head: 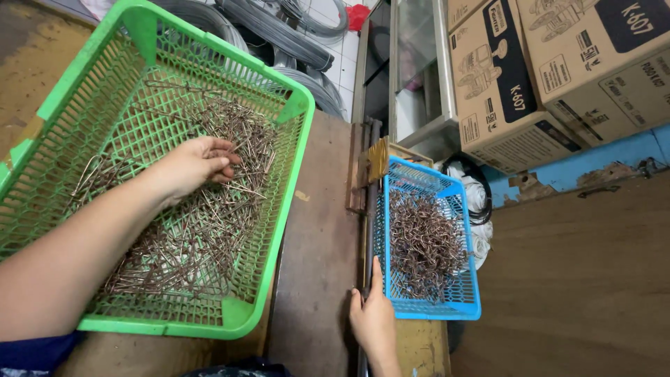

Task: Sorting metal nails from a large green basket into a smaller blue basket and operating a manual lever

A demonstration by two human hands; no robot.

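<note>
A large green plastic basket (293, 146) tilts on the wooden bench and holds a heap of thin copper-coloured wire pieces (202, 230). My left hand (195, 164) reaches into it, fingers curled around a few of the wire pieces. A smaller blue basket (466, 297) at the right holds a tangle of bent copper wire hooks (426, 244). My right hand (373, 318) rests on the bench edge, fingers together, touching the blue basket's near left corner. It holds nothing.
Coils of grey wire (279, 31) lie behind the green basket. Cardboard boxes (558, 70) are stacked at the upper right above a blue wall strip. A metal rail (363, 209) runs between the baskets. White cord lies beside the blue basket.
</note>
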